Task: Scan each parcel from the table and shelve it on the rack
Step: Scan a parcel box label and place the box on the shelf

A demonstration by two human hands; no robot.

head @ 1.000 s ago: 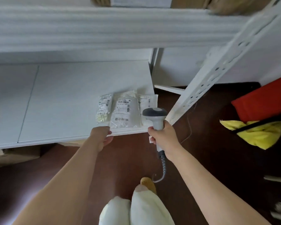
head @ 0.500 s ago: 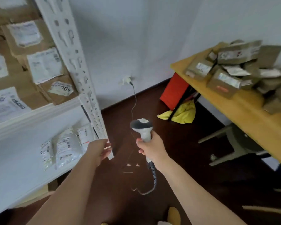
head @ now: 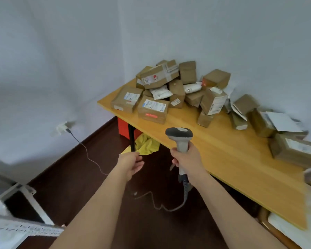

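Toward twelve o'clock, your right hand (head: 186, 159) reached out, fingers wrapped around the upright scanner (head: 180, 139); your left hand (head: 131, 163) hung loosely curled, holding nothing.

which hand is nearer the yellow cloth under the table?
Left. The left hand hangs open just below the yellow cloth; the right hand grips the scanner farther to its right.
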